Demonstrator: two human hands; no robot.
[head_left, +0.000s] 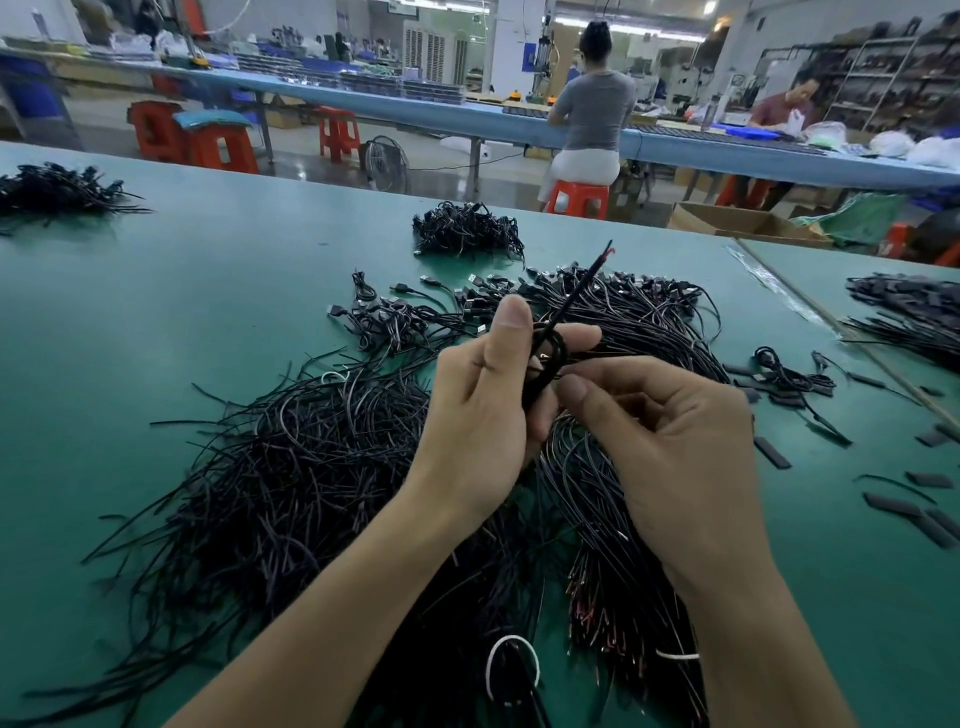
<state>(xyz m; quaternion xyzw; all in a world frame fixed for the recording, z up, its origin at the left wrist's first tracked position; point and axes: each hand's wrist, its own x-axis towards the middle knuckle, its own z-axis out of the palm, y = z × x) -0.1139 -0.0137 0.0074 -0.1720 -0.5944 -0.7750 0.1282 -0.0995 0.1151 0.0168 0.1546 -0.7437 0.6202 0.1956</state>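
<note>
Black cable coil (545, 364) is being gripped at frame centre, above the tabletop (156, 322), by curled fingers (511, 325) of the left hand (483, 410), while its wrap is being pinched by the right hand (670, 441). If tension is being slackened, the coil could spring open and be lost in the pile (311, 467) underneath.
</note>
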